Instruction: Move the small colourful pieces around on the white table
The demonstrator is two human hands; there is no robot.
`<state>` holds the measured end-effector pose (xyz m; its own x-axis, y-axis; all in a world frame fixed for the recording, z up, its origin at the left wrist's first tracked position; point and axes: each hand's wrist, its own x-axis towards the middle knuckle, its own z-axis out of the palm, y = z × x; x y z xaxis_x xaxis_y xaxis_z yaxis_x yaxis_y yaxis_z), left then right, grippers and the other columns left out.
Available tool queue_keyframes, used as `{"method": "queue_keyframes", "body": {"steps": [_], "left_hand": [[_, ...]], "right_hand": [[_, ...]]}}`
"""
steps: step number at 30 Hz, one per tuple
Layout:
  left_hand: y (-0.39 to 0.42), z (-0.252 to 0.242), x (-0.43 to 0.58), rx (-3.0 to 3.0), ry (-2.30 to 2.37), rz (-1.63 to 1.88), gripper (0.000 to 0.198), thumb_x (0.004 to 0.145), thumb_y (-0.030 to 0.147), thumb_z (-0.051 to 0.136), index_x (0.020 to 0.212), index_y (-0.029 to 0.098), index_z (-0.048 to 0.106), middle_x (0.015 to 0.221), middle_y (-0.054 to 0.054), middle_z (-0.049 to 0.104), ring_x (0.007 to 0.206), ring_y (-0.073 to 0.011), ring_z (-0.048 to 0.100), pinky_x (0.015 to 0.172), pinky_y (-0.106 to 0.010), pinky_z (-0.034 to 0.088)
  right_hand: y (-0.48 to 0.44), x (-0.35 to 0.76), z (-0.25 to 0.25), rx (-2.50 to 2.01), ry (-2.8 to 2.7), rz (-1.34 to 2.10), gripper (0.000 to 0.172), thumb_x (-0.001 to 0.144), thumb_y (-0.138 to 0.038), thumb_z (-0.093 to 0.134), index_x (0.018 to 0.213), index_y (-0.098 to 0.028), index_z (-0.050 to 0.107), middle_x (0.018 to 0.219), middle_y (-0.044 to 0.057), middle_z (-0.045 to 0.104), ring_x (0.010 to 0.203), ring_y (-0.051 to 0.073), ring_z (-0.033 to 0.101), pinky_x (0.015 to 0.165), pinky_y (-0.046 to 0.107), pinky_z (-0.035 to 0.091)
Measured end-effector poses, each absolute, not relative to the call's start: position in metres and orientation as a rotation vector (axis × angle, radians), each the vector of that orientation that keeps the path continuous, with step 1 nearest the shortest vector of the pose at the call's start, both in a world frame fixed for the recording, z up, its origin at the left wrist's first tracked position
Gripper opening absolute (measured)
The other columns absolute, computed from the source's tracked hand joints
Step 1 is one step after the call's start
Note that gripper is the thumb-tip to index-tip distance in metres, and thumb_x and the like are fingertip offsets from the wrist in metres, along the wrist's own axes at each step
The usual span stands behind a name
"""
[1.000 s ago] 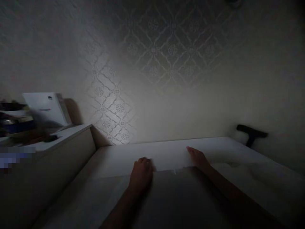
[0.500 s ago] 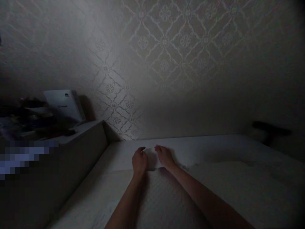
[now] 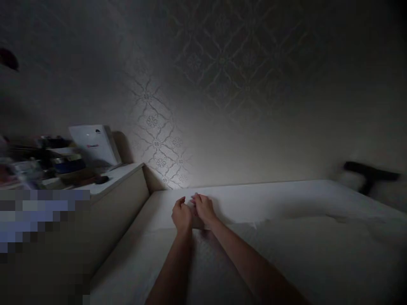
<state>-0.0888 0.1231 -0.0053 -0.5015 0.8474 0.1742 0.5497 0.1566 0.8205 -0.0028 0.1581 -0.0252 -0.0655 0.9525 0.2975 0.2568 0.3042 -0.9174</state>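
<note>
My left hand (image 3: 182,215) and my right hand (image 3: 204,208) are close together at the far side of a bed-like surface, both arms stretched forward. The fingers of each hand are curled inward. Dim light and blur hide what lies in them, if anything. Under and beyond the hands runs a smooth white strip (image 3: 251,201) along the wall. A pale, textured cover (image 3: 286,245) lies on the near side, its uneven edge passing just below the wrists.
On the left, a ledge (image 3: 119,178) beside the bed carries a white box (image 3: 93,144), a blue round container (image 3: 70,164) and blurred small items. Patterned wallpaper (image 3: 155,123) rises behind. A dark T-shaped object (image 3: 370,174) is at the right.
My right hand has moved left, closer to my left hand, narrowing the gap between them. The view has shifted slightly, and the upper wall looks darker.
</note>
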Motion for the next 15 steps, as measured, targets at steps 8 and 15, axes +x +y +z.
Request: {"method": "queue_keyframes", "body": {"steps": [8, 15], "left_hand": [[0.115, -0.004, -0.071, 1.807, 2.103, 1.014, 0.054, 0.095, 0.018, 0.027, 0.142, 0.016, 0.054, 0.14, -0.01, 0.062, 0.136, -0.0251, 0.051, 0.115, -0.044, 0.038], [0.099, -0.009, -0.046, 2.449, 1.924, 0.297, 0.056, 0.104, 0.037, 0.023, 0.156, 0.02, 0.034, 0.165, -0.01, 0.026, 0.153, -0.0323, 0.019, 0.121, -0.056, 0.022]], "right_hand": [[0.136, 0.108, -0.025, -1.225, -1.601, 0.679, 0.044, 0.098, -0.041, 0.036, 0.106, -0.02, 0.074, 0.114, 0.011, 0.075, 0.112, 0.024, 0.067, 0.102, 0.041, 0.048], [0.064, 0.282, -0.082, -1.557, -2.029, -0.137, 0.043, 0.096, -0.037, 0.039, 0.123, -0.022, 0.069, 0.135, 0.013, 0.065, 0.13, 0.029, 0.056, 0.111, 0.05, 0.043]]}}
